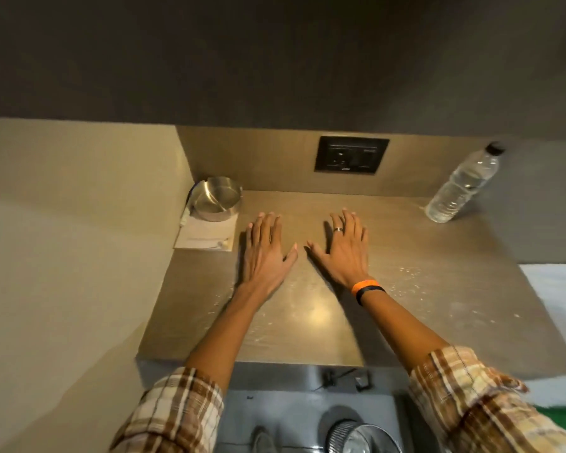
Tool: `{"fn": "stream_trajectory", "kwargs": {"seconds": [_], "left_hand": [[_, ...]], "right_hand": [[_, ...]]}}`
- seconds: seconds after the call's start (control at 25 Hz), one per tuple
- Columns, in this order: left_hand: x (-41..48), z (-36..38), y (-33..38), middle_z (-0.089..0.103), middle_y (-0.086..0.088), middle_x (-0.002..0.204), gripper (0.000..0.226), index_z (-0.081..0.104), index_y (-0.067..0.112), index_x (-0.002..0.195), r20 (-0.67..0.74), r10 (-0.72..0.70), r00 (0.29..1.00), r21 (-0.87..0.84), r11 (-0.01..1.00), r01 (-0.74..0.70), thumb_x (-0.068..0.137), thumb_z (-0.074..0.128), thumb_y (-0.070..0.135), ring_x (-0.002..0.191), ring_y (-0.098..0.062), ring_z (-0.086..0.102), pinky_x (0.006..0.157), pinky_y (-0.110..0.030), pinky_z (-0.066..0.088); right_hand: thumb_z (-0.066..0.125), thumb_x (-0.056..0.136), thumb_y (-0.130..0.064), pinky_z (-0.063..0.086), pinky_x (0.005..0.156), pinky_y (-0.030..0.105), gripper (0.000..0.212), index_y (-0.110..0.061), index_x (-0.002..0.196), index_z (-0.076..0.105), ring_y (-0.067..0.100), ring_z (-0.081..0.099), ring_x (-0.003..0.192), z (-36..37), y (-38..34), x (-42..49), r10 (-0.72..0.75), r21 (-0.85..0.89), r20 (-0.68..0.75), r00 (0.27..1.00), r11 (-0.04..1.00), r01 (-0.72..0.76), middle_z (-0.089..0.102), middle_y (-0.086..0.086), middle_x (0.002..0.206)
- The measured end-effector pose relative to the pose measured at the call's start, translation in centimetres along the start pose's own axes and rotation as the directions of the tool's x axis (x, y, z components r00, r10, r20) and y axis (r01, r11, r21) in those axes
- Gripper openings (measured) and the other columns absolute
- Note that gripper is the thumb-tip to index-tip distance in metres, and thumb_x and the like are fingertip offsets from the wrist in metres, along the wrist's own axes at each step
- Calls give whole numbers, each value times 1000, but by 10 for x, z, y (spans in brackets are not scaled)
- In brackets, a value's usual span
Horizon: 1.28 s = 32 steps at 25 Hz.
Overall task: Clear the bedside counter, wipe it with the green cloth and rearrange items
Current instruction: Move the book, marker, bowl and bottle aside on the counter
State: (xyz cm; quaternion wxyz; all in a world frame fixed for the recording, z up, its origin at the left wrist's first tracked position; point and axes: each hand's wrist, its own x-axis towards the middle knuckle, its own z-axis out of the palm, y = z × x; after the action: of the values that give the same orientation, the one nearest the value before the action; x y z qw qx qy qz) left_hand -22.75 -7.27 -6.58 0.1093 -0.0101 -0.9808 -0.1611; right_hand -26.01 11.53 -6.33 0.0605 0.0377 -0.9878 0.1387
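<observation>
My left hand [264, 253] and my right hand [343, 248] lie flat, palms down, side by side on the middle of the brown bedside counter [438, 289], fingers spread and holding nothing. A round steel ashtray [217, 198] sits in the back left corner on a white notepad [206, 235]. A clear plastic water bottle [464, 184] with a dark cap stands at the back right. White specks and crumbs are scattered over the counter's right and front parts. A strip of the green cloth [561, 418] shows at the lower right edge, behind my right sleeve.
A black power socket panel [351, 154] is set in the back wall. A wall closes the left side. A white bed sheet [559, 289] lies right of the counter. Below the front edge is a grey floor with a metal mesh bin [360, 436].
</observation>
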Motion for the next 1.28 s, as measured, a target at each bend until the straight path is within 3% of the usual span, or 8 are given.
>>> {"fn": "stream_trajectory", "kwargs": {"seconds": [0.2, 0.4, 0.48, 0.68, 0.88, 1.04, 1.12, 1.28], "left_hand": [[12, 37, 104, 17, -7, 166, 79, 16, 12, 157, 152, 173, 973, -32, 985, -170, 96, 32, 59, 155, -22, 4, 127, -45, 2], [21, 66, 154, -3, -1, 169, 84, 0, 17, 159, 214, 108, 971, -53, 994, -99, 95, 27, 64, 154, -17, -10, 126, -44, -6], [23, 73, 157, -1, -2, 169, 83, 1, 17, 159, 223, 97, 970, -50, 995, -88, 95, 27, 64, 154, -18, -7, 126, -43, -5], [27, 76, 152, 10, -4, 168, 82, 12, 16, 158, 186, 70, 980, -18, 998, -68, 94, 28, 63, 155, -19, 4, 127, -44, 4], [10, 56, 111, 16, -7, 166, 79, 18, 15, 157, 143, 18, 990, 28, 999, -22, 95, 30, 62, 154, -22, 11, 126, -42, 6], [-15, 24, 49, 16, -9, 166, 79, 17, 13, 157, 106, 6, 994, 119, 993, -19, 95, 34, 60, 154, -22, 9, 126, -42, 4], [-24, 5, 16, 17, -10, 166, 80, 18, 13, 157, 59, -8, 998, 196, 981, -3, 94, 35, 60, 155, -23, 7, 126, -42, 1], [-29, -23, -43, 14, -11, 167, 83, 15, 13, 157, 45, -80, 996, 241, 968, 67, 93, 38, 60, 155, -26, 6, 125, -43, 0]], "right_hand": [[46, 92, -66, 35, 117, 50, 88, -3, 152, 33, 35, 33, 144, -45, 128, -9, 266, 41, -134, 955, 964, -263, 36, 18, 156], [68, 91, -41, 31, 120, 45, 89, 0, 155, 22, 36, 30, 145, -72, 193, 26, 512, 531, -83, 855, 749, -397, 30, 20, 156], [73, 89, -27, 41, 108, 41, 77, 1, 148, 33, 38, 47, 131, -75, 204, 44, 559, 666, -66, 826, 641, -381, 43, 20, 144], [74, 87, -30, 51, 76, 32, 49, -6, 127, 56, 33, 71, 101, -76, 213, 67, 598, 677, -114, 793, 631, -379, 72, 13, 114], [80, 78, -36, 42, 53, 19, 39, -11, 104, 66, 14, 64, 68, -71, 178, 57, 565, 637, -162, 809, 686, -351, 73, 3, 92], [78, 75, -52, 55, 69, 32, 46, -22, 106, 62, 20, 68, 81, -43, 106, 39, 435, 631, -51, 899, 711, -308, 69, -3, 92], [76, 74, -56, 49, 66, 27, 44, -29, 105, 59, 17, 64, 75, -28, 55, 33, 365, 661, -7, 931, 700, -269, 63, -10, 84], [82, 75, -47, 48, 69, 24, 54, -16, 114, 61, 18, 67, 86, 1, -40, 32, 220, 684, -4, 975, 712, -158, 73, 3, 100]]}}
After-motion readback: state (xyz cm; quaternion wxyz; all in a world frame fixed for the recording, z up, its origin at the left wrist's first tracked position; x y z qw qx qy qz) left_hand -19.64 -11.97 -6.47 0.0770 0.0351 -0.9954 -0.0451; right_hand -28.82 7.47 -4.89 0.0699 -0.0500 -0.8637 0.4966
